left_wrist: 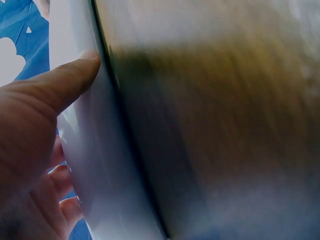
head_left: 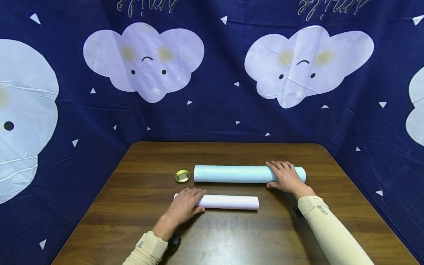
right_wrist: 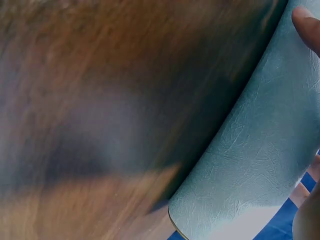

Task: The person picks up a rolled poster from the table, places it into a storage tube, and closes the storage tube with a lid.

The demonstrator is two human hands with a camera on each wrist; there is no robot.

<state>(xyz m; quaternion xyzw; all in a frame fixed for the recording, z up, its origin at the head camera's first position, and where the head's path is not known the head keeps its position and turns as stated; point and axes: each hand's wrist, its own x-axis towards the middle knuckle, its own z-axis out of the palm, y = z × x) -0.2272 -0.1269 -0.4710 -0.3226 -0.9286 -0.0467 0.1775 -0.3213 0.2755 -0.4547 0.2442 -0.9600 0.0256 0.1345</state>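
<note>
While left hand [head_left: 186,203] clasps white roll [head_left: 230,202] beneath fingers [head_left: 196,193], right hand [head_left: 286,177] clasps blue roll [head_left: 232,174].

1. The desk [head_left: 132,165] is showing brown wood grain and rounded far corners, and its near part is reflecting a bright patch.
2. A light-blue roll [head_left: 238,174] is lying crosswise toward the far edge.
3. A shorter, thinner white roll [head_left: 228,202] is lying nearer, apart from it and roughly parallel.
4. A small rimmed gold disc [head_left: 182,176] is lying just beside the light-blue roll's left end.
</note>
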